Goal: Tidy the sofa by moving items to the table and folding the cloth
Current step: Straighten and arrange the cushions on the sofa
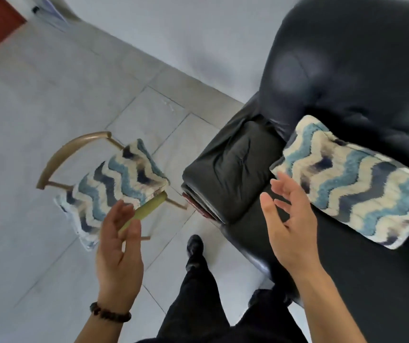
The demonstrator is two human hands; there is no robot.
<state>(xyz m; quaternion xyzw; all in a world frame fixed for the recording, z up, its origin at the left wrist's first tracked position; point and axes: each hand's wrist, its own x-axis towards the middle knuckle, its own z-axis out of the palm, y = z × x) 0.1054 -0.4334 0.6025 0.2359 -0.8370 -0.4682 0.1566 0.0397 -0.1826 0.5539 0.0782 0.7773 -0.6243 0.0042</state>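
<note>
Chair (70, 144): on the floor, left of the sofa.
Cloth (122, 179): blue and wavy, lies on the chair seat, with one end hanging off.
Left hand (119, 251): up in the air, fingers loose, holds nothing.
Right hand (292, 224): up by the pillow, fingers spread, holds nothing.
Sofa (347, 70): black.
Pillow (352, 184): same wavy blue, lies on the sofa seat.

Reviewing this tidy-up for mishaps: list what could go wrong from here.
1. The patterned cloth on the chair hangs past the seat's edge; a nudge from the left hand might slide it to the floor.
2. The right hand is open near one end of the sofa cushion; gripped only there, it may sag and drag.
3. The chair stands close to the person's shoe; a step could catch it.
</note>
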